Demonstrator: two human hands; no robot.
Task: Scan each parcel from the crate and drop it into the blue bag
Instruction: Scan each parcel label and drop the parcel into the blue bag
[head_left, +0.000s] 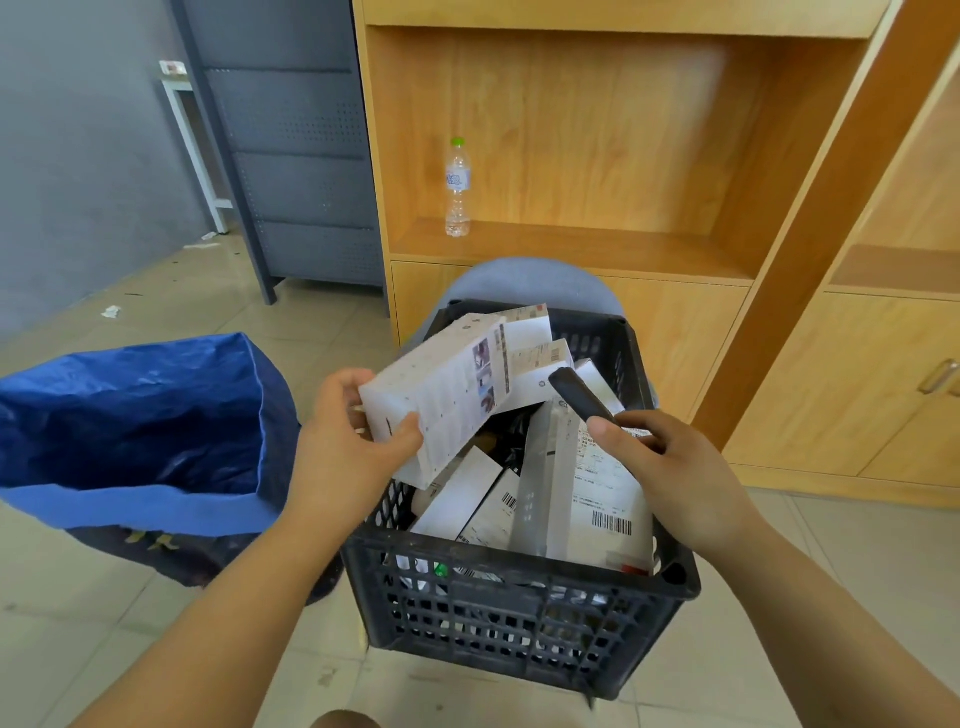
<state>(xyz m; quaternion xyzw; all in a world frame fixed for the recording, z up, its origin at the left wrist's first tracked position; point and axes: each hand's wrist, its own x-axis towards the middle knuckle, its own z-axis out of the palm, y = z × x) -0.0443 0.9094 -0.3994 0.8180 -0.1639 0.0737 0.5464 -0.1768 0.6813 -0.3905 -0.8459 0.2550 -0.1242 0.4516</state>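
Head view: tiled floor (78, 613), wooden shelving (597, 130); left hand (349, 457) grips parcel (441, 397), right hand (680, 473) scanner (577, 393).

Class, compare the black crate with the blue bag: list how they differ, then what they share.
The black crate is rigid and perforated; the blue bag is soft and crinkled. The crate is crammed with parcels; the bag's visible inside shows none. Both stand open-topped.
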